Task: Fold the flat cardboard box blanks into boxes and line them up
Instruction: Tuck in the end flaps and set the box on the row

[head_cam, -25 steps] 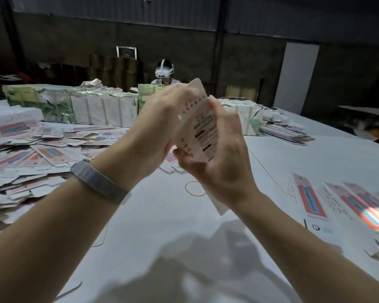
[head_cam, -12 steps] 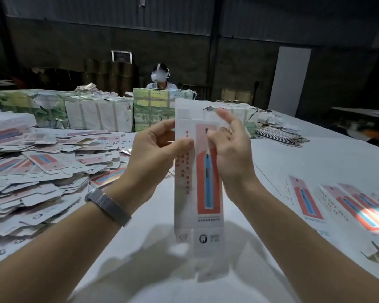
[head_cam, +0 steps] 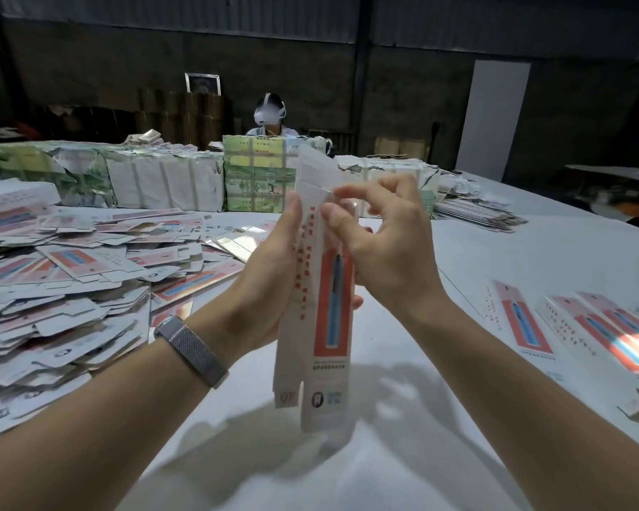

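I hold a long white box (head_cam: 320, 348) with a red panel upright above the white table (head_cam: 513, 260). It is partly opened into a tube, with its end flaps loose at top and bottom. My left hand (head_cam: 270, 274) grips its left side around the middle, thumb up along the edge. My right hand (head_cam: 380, 245) pinches the box's upper right edge with thumb and forefinger. A heap of flat box blanks (head_cam: 63, 289) lies to the left. Folded boxes (head_cam: 587, 322) lie side by side at the right.
Wrapped bundles (head_cam: 163, 178) stand in a row across the far side of the table, with a stack of flat blanks (head_cam: 473, 213) at their right end. A person (head_cam: 270, 116) sits behind them. A dark wall closes the room beyond.
The box was turned from a tilted, edge-on position to upright with its red panel facing me. It has opened from flat into a tube, and my right hand has moved up to its top.
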`<control>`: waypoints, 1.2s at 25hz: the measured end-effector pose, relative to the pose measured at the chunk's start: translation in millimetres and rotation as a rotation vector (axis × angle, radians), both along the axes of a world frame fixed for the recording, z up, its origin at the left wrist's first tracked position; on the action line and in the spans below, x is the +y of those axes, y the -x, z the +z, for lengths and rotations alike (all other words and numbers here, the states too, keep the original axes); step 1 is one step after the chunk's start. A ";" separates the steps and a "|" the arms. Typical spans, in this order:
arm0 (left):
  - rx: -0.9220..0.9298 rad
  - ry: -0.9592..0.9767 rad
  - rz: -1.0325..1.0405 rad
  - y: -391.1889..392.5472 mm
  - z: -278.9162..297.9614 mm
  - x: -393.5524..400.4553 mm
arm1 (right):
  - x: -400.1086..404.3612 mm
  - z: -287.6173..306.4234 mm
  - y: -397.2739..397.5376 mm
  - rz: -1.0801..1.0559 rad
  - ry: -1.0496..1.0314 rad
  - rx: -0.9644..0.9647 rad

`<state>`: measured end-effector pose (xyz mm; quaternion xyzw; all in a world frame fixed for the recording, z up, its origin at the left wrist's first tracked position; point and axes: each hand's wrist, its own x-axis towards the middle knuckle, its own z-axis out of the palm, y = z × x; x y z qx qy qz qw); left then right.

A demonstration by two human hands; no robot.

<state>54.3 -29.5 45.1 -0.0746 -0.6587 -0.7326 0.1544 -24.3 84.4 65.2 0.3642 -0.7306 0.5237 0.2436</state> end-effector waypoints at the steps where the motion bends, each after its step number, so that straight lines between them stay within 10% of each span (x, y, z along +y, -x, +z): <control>1: -0.011 0.023 -0.006 0.0 -0.8 0.2 | 0.5 1.8 0.0 0.007 -0.020 -0.034; 7: -0.005 0.050 -0.055 4.0 -1.8 -1.8 | -1.4 21.1 4.9 0.058 -0.180 -0.102; 19: -0.044 0.087 -0.178 4.0 0.5 -5.2 | 16.6 38.8 12.3 0.537 -0.040 -0.434; 30: 0.050 0.056 -0.041 7.6 -0.8 0.4 | -14.8 2.9 -5.4 0.533 0.259 -0.498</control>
